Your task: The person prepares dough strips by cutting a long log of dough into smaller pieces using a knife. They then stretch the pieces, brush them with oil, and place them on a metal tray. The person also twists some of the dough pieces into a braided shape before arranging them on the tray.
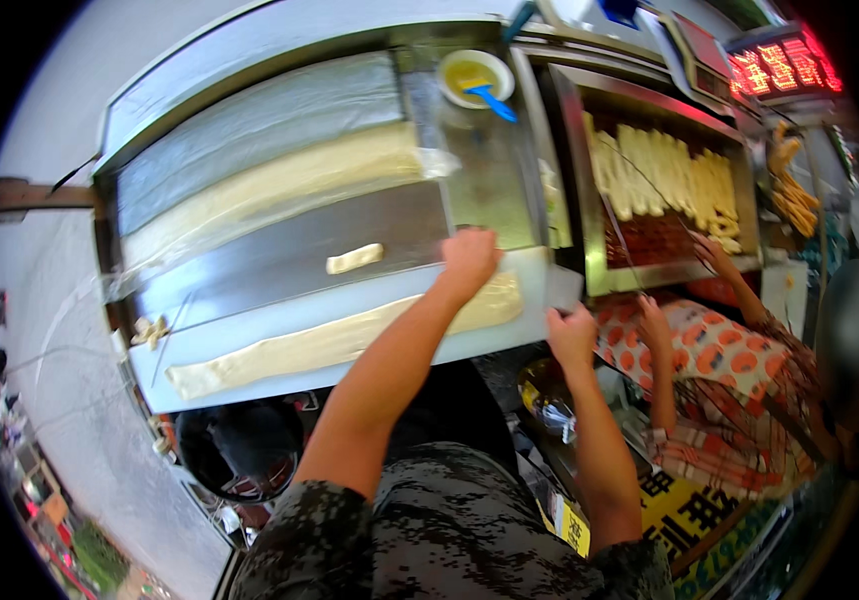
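Observation:
A long flat strip of dough [289, 356] lies along the white cutting board [164, 390] in front of me. My left hand [471, 262] is above the board's far edge, near the right part of the strip. Its fingers are curled in, slightly blurred, and whatever they may hold is hidden. In my right hand [571, 332], at the board's right end, is a dough scraper [562, 288] with a flat pale blade. A short piece of dough [354, 259] sits apart on the metal worktop [269, 250]. Dough scraps [149, 332] lie at the board's left end.
Behind, a wide dough slab [279, 185] lies on plastic film. A white bowl [452, 72] holds yellow liquid and a blue-handled brush [490, 100]. At right is a fryer [639, 270] with several pale dough sticks [649, 178]. A co-worker's hands [714, 255] hold long thin sticks there.

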Demonstrator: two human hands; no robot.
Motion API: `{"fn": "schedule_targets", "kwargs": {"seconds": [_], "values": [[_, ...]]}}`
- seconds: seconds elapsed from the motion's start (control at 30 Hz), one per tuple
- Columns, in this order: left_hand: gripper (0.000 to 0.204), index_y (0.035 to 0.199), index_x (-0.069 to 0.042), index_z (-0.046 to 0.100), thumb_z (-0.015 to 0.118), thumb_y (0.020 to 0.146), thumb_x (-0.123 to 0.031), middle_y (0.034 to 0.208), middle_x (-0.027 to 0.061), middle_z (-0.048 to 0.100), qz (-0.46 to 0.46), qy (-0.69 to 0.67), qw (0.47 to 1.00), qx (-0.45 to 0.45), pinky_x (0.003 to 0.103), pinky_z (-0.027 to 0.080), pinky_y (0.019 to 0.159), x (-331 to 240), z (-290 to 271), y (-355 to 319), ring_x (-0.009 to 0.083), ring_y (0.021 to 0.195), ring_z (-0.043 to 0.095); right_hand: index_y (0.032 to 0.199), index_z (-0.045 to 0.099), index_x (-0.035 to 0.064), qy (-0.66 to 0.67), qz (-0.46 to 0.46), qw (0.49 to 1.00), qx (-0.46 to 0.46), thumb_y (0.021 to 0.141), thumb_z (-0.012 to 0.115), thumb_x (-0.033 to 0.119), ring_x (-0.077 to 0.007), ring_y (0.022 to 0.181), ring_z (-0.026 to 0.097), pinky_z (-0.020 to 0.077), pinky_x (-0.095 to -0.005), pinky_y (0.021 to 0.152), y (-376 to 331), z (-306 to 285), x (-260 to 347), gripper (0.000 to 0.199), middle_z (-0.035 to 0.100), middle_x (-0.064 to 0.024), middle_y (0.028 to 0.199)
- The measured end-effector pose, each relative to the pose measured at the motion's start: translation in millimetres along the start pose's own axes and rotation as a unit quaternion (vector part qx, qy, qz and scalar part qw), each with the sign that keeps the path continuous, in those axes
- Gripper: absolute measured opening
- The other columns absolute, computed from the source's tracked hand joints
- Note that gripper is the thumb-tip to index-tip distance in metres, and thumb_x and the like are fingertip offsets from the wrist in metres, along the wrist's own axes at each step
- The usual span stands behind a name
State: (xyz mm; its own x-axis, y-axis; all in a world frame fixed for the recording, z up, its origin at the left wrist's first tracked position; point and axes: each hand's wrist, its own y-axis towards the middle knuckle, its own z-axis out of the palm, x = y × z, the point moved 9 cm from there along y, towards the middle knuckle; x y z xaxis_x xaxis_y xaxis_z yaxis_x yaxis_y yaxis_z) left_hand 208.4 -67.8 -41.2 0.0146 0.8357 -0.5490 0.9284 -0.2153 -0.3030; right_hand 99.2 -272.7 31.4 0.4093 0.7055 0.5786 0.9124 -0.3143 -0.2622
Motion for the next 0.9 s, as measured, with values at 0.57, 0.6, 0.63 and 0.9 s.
{"fn": "schedule_targets", "kwargs": {"seconds": [0.57, 0.6, 0.63, 0.9], "values": [[0.018, 0.081, 0.001, 0.066, 0.061, 0.081, -0.016, 0.095, 0.0144, 0.067, 0.11, -0.096, 0.989, -0.021, 0.04, 0.055, 0.076, 13, -43, 7, 0.0302, 0.086, 0.066, 0.096, 0.063, -0.0035, 0.0, 0.001, 1.0, -0.018, 0.08, 0.062, 0.015, -0.0375, 0.073, 0.069, 0.0538, -0.0435, 0.066, -26, 17, -50, 0.025, 0.068, -0.0223, 0.078], [0.016, 0.081, 0.0, 0.064, 0.06, 0.083, -0.016, 0.096, 0.0139, 0.068, 0.058, -0.209, 0.976, 0.001, 0.038, 0.055, 0.075, 31, -46, 1, 0.0267, 0.086, 0.066, 0.095, 0.064, -0.0026, -0.008, 0.012, 1.0, -0.011, 0.08, 0.062, 0.017, -0.0405, 0.079, 0.067, 0.0531, -0.0451, 0.071, -26, 16, -41, 0.025, 0.068, -0.0237, 0.08], [0.015, 0.081, -0.002, 0.062, 0.06, 0.085, -0.016, 0.097, 0.0135, 0.068, 0.007, -0.315, 0.949, 0.025, 0.037, 0.055, 0.073, 48, -50, -2, 0.0232, 0.086, 0.067, 0.094, 0.064, -0.0017, -0.014, 0.023, 1.0, -0.007, 0.079, 0.061, 0.019, -0.0434, 0.085, 0.066, 0.0525, -0.0468, 0.075, -24, 15, -29, 0.025, 0.067, -0.0251, 0.082], [0.016, 0.097, -0.008, 0.061, 0.059, 0.096, -0.024, 0.096, 0.0097, 0.068, -0.005, -0.678, 0.72, -0.15, 0.034, 0.053, 0.08, 244, -185, -150, 0.019, 0.089, 0.067, 0.097, 0.064, -0.0022, -0.172, -0.028, 0.984, 0.031, 0.08, 0.058, 0.022, -0.0464, 0.085, 0.064, 0.051, -0.0526, 0.078, 1, 28, -6, 0.03, 0.066, -0.028, 0.085]]}}
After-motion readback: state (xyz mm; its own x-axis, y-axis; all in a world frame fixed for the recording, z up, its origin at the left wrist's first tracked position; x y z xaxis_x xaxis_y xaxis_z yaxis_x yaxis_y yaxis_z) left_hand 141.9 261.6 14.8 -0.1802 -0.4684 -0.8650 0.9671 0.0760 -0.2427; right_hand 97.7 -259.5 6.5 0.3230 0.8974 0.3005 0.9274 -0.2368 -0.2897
